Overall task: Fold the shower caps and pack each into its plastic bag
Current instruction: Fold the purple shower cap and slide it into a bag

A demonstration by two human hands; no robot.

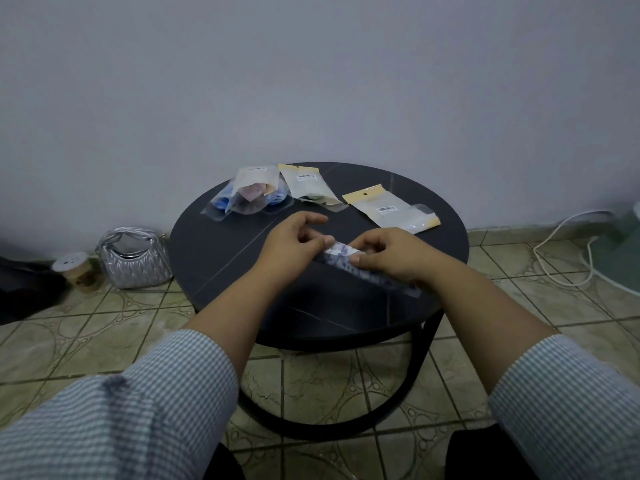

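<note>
A blue-and-white patterned shower cap (341,255), folded into a narrow strip, lies inside a clear plastic bag (398,284) over the middle of the round black table (221,251). My left hand (294,245) pinches the strip's left end between thumb and fingers. My right hand (391,256) grips the strip from above and hides its middle. At the back of the table lie a bag with pink and blue caps inside (249,195), a bag with a pale green cap (310,188) and a flat bag with a yellow header (389,207).
A silver quilted handbag (135,259) and a paper cup with a lid (74,268) stand on the tiled floor left of the table. A white cable (561,244) runs along the floor at the right. A dark object (24,289) lies at the far left.
</note>
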